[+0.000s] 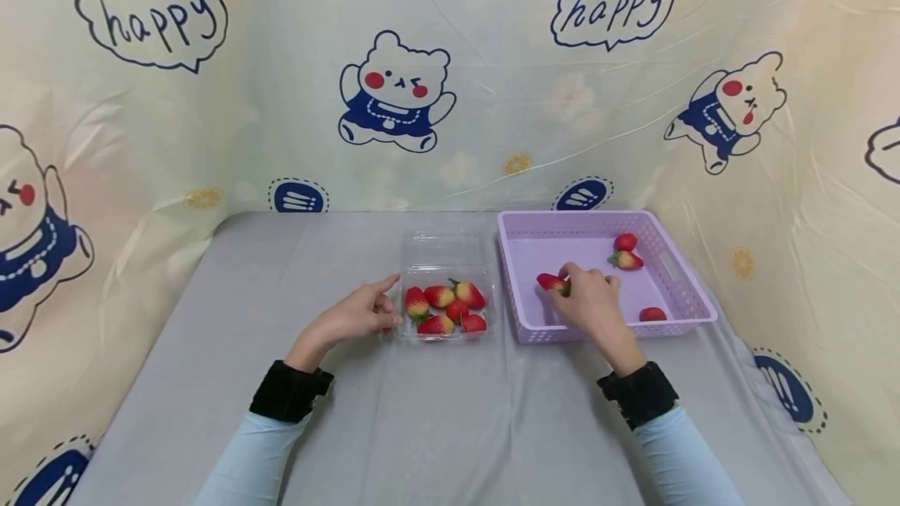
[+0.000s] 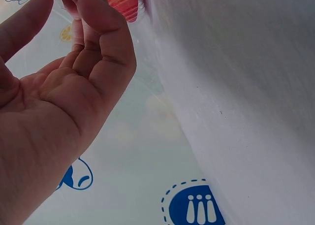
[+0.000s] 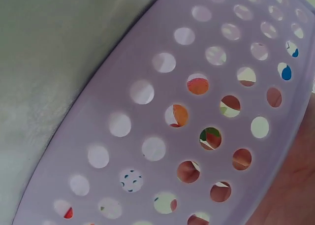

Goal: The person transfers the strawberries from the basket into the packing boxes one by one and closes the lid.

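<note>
Right of centre in the frame, the right hand pinches a strawberry between its fingertips, within the lilac perforated basket; three other strawberries lie farther right. At mid-frame, the left hand, fingers slightly apart, touches the opened transparent clamshell holding more strawberries

Left grip: bare hand, palm side to view, filling 8 to 11 o'clock. Thumb straight and apart toward 10; the other fingers loosely bent. Strawberry, red and yellow, between 11 and 12, partly behind fingertips, seen through ribbed clear plastic; contact unclear. Surface, pale grey, shaded above, spans 12 to 5. Printed backdrop behind: orange slice at 10, blue oval patch near 5.
</note>
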Tool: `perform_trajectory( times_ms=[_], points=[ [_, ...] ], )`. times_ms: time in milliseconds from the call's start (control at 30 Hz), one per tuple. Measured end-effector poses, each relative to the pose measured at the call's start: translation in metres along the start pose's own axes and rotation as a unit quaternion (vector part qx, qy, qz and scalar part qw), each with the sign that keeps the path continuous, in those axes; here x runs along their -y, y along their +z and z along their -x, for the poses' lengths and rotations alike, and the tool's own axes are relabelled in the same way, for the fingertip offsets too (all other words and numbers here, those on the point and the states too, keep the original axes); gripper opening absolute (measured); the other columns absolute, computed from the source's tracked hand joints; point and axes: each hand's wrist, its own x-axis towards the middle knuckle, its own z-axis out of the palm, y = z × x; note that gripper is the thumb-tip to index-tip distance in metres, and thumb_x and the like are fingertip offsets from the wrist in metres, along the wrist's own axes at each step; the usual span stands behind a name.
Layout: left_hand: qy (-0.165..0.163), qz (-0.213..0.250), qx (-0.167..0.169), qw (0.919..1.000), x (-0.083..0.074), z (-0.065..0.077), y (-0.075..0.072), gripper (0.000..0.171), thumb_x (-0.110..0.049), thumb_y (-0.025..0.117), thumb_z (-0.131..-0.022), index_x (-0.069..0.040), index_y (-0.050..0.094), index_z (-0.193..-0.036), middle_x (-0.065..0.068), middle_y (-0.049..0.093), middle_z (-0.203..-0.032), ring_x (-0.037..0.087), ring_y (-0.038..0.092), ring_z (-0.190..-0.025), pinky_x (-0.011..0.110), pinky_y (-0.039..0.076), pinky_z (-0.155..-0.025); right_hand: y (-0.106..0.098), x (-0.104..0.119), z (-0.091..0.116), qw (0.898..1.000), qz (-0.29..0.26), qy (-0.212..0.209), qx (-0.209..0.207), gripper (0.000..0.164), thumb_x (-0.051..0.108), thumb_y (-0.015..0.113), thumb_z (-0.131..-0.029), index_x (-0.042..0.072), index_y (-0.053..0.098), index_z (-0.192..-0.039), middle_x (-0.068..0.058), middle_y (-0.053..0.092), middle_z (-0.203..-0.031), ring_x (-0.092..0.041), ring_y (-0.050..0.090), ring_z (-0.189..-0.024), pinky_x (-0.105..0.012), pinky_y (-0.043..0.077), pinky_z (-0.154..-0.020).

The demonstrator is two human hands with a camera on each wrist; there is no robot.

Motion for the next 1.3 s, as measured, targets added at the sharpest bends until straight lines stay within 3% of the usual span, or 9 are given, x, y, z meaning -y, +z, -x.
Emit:
perform_trajectory(
  times_ms=[433,900,1300],
  points=[
    [-0.002,0.000,0.000,1.0000,0.000,0.000,0.001,0.081,-0.003,0.071,-0.100,0.009,0.021,-0.163,0.009,0.063,-0.082,0.028,0.059,-0.072,0.034,0.050,-0.066,-0.002,0.007,-0.001,1.000,-0.003,-0.030,-0.006,0.038,0.027,0.078,-0.094,0.001,0.068,-0.121,-0.015,0.070,-0.098,-0.038,0.055,-0.099,-0.062,0.030,-0.097],
    [-0.003,-0.007,-0.003,1.0000,0.000,-0.001,0.000,0.082,-0.004,0.072,-0.099,0.008,0.022,-0.163,0.008,0.062,-0.081,0.029,0.058,-0.072,0.033,0.049,-0.065,-0.004,0.018,-0.001,0.996,-0.044,-0.066,-0.046,0.038,0.029,0.076,-0.094,0.002,0.069,-0.121,-0.016,0.070,-0.106,-0.037,0.056,-0.104,-0.061,0.032,-0.100],
    [-0.003,-0.005,-0.001,1.0000,-0.001,-0.001,0.000,0.082,-0.003,0.071,-0.099,0.008,0.022,-0.163,0.008,0.062,-0.082,0.028,0.059,-0.073,0.034,0.050,-0.067,-0.007,0.028,-0.001,0.993,-0.045,-0.087,-0.068,0.037,0.029,0.075,-0.094,0.003,0.070,-0.120,-0.015,0.072,-0.108,-0.036,0.057,-0.105,-0.058,0.033,-0.099]
  ],
)
